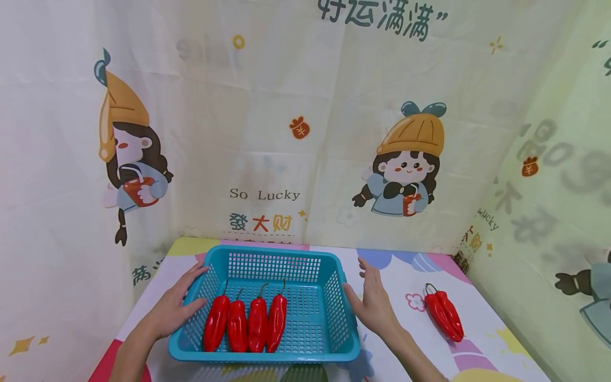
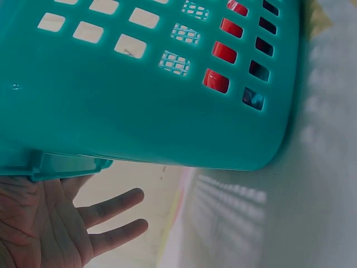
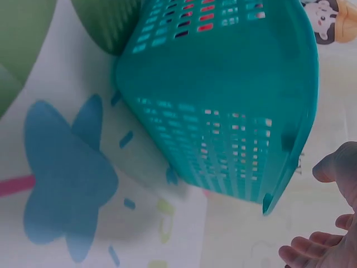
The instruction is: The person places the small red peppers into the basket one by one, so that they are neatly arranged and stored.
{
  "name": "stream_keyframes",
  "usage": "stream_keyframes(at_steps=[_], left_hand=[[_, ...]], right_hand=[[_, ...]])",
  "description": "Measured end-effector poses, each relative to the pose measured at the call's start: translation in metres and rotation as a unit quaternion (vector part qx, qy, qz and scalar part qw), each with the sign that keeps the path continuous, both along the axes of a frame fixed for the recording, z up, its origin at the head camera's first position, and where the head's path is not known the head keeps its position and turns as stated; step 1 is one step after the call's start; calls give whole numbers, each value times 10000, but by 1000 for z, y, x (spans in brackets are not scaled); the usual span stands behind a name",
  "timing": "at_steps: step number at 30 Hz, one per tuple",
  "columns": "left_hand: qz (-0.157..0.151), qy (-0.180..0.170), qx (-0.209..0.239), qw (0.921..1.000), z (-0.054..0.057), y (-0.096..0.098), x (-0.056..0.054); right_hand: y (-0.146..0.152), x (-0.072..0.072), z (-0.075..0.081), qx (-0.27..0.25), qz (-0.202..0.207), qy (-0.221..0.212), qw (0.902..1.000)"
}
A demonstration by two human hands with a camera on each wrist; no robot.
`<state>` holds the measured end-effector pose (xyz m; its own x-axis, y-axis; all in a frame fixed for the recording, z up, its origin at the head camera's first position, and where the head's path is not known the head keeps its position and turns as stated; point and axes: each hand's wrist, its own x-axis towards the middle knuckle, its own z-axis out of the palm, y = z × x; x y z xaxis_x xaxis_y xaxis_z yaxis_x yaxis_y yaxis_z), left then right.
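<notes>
A blue-green plastic basket (image 1: 305,358) sits on the table, with several red chili peppers (image 1: 258,324) lying side by side in its left half, stems pointing away. My left hand (image 1: 174,303) rests at the basket's left rim. In the left wrist view that hand's (image 2: 47,229) two visible fingers are straight, while the basket's edge hides its thumb. Beside the right rim is my right hand (image 1: 374,302), its fingers loosely extended. A small gap separates the right hand (image 3: 329,223) from the basket (image 3: 223,84) in the right wrist view.
Two more red chili peppers (image 1: 444,315) lie together on the patterned tablecloth (image 1: 396,281), right of my right hand. Printed cloth (image 1: 267,106) hangs behind the table and along both sides.
</notes>
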<state>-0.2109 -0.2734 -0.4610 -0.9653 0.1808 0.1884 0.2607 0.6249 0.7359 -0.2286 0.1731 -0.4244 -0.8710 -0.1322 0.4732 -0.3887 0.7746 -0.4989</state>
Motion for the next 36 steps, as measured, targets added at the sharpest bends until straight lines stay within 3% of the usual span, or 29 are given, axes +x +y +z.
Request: stream_keyframes(at_steps=[22,36], left_hand=[[41,-30,-54,10000,-1,1,0],[31,11,-58,10000,-1,0,-1]], right_hand=[[46,-15,-6,50,-621,-275,9977],[74,-22,-18,-45,-874,-367,9955]])
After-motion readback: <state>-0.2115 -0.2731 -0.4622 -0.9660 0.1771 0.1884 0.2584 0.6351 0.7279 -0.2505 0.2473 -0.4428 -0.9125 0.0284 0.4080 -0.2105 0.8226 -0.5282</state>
